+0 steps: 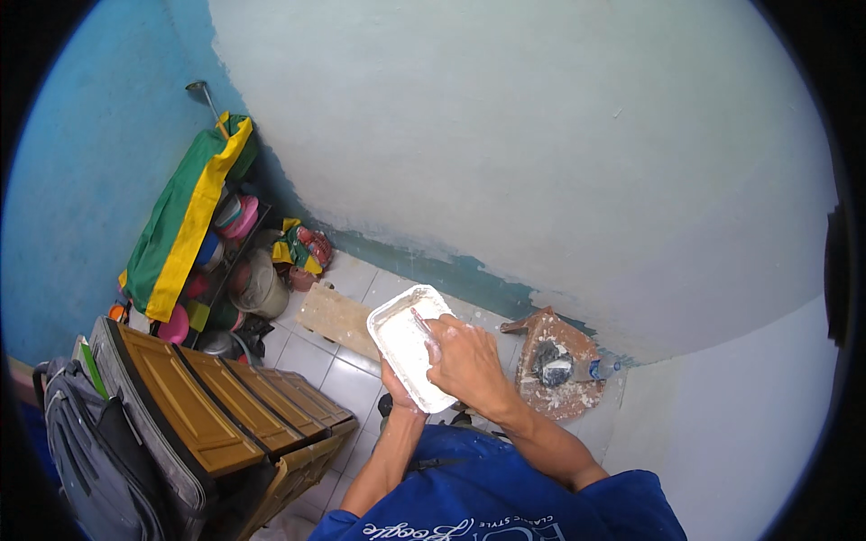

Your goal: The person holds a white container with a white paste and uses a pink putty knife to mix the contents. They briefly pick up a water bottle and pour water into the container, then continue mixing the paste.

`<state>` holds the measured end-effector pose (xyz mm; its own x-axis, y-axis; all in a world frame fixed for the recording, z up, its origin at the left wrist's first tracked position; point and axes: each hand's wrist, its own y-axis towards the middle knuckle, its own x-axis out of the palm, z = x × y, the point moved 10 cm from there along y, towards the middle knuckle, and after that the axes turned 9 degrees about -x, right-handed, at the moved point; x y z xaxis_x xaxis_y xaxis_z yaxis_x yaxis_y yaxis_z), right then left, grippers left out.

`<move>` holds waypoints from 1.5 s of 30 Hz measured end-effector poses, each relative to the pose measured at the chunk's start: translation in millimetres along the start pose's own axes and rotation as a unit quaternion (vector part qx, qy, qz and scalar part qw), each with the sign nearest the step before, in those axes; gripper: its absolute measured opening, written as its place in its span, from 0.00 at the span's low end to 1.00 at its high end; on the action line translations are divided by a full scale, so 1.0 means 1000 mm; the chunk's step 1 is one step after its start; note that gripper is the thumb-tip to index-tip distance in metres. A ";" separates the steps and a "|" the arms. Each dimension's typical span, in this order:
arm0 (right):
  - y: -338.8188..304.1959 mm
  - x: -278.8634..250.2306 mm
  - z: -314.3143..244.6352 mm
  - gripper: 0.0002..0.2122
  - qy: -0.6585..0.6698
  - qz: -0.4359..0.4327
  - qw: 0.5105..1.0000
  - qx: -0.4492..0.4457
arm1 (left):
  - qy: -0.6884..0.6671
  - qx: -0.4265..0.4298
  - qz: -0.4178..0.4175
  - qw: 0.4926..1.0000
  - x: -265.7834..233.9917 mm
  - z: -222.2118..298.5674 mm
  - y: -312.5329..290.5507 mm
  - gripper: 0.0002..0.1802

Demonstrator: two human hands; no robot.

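Note:
My left hand [398,391] grips a white, shallow rectangular tray [401,341] from its near left side, in front of my body. Pale, wet-looking paste or paint lines the tray, and its rim is smeared. Over the tray's right side reaches my right hand [471,362], its fingers closed. A slim, reddish-brown piece pokes out past these fingers into the tray; whether it is a tool or a fingertip is unclear. The wall [541,162] ahead has a pale coat, with teal-blue paint showing along its lower edge.
Left stands a brown drawer cabinet [212,397] with a grey backpack [86,451] against it. Beyond are a rack of kitchenware under a green-yellow cloth [180,203] and a bucket [259,287]. A wooden board [338,317], a splattered brown board [564,401] and a plastic bottle [600,369] lie on the tiled floor.

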<state>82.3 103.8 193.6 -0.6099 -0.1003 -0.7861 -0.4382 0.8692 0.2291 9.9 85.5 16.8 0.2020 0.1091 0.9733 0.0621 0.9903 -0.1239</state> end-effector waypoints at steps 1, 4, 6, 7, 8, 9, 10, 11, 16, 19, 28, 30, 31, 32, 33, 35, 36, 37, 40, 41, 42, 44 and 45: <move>0.000 0.001 -0.002 0.11 0.017 -0.004 1.000 -0.005 | 0.001 0.008 0.007 1.000 -0.002 0.002 0.000 0.36; 0.003 -0.002 -0.004 0.11 0.055 0.008 0.998 -0.009 | -0.011 0.007 0.000 1.000 -0.002 0.005 -0.001 0.37; 0.005 0.006 0.007 0.09 0.057 0.007 0.998 -0.018 | 0.011 0.013 0.002 1.000 -0.005 0.008 -0.001 0.36; 0.005 0.008 0.011 0.09 0.058 0.007 0.998 -0.024 | 0.021 0.016 0.003 1.000 -0.005 0.009 0.000 0.35; 0.005 0.004 0.015 0.08 0.069 0.013 0.997 -0.013 | 0.022 0.017 0.010 1.000 -0.006 0.009 -0.001 0.36; 0.005 0.000 0.019 0.08 0.079 0.018 0.997 -0.002 | 0.022 0.018 0.019 0.999 -0.002 0.009 -0.004 0.36; 0.005 -0.003 0.022 0.08 0.089 0.023 0.996 0.009 | 0.023 0.019 0.027 0.999 -0.001 0.010 -0.006 0.36; 0.006 -0.001 0.021 0.08 0.101 0.019 0.995 0.003 | 0.019 0.016 0.017 1.000 0.000 0.010 -0.005 0.37; 0.008 -0.010 0.020 0.08 0.108 0.012 0.994 0.032 | 0.027 0.015 0.042 0.999 0.000 0.016 -0.009 0.39; 0.007 -0.001 0.013 0.08 0.158 0.008 0.987 -0.023 | 0.006 0.014 0.044 0.999 -0.006 0.016 -0.006 0.40; 0.007 0.001 0.011 0.08 0.132 0.012 0.991 -0.022 | 0.021 0.024 -0.005 0.999 0.002 0.016 -0.006 0.40; 0.009 -0.006 0.010 0.08 0.132 0.012 0.991 -0.006 | 0.028 0.027 0.007 0.999 0.001 0.015 -0.007 0.40; 0.010 -0.008 0.010 0.08 0.132 0.012 0.991 0.002 | 0.032 0.028 0.014 0.999 0.000 0.016 -0.008 0.40; 0.009 -0.003 0.008 0.08 0.133 0.004 0.991 -0.008 | 0.033 0.029 0.016 0.999 0.001 0.016 -0.008 0.40; 0.007 0.003 0.008 0.08 0.133 -0.004 0.991 -0.017 | 0.033 0.029 0.019 0.999 0.002 0.017 -0.006 0.40; 0.007 0.004 0.008 0.08 0.133 -0.005 0.991 -0.019 | 0.026 0.025 0.017 0.999 0.002 0.015 -0.007 0.40; 0.008 -0.001 0.006 0.08 0.133 0.000 0.991 -0.014 | 0.018 0.023 0.012 0.999 0.002 0.015 -0.008 0.40; 0.009 -0.004 0.006 0.08 0.133 0.005 0.991 -0.008 | 0.010 0.021 0.008 1.000 0.001 0.015 -0.009 0.39; 0.004 0.010 0.001 0.08 0.130 -0.022 0.991 -0.034 | 0.031 0.031 0.003 0.999 -0.002 0.017 -0.007 0.39; 0.005 0.005 0.001 0.08 0.128 -0.002 0.991 -0.036 | 0.025 0.028 0.009 0.999 -0.002 0.017 -0.008 0.39; 0.007 0.001 0.000 0.08 0.125 0.019 0.991 -0.039 | 0.020 0.027 0.015 0.999 0.001 0.017 -0.009 0.39; 0.008 0.000 -0.002 0.08 0.127 0.019 0.991 -0.044 | 0.019 0.027 0.013 0.999 0.004 0.017 -0.008 0.39; 0.007 0.004 -0.003 0.08 0.132 0.000 0.990 -0.045 | 0.024 0.029 0.006 0.999 0.005 0.018 -0.008 0.38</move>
<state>74.2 108.0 193.8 -0.7559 -0.2347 -0.6111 -0.4888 0.8234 0.2884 -7.4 79.5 26.4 0.2490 0.1179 0.9613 0.0022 0.9925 -0.1223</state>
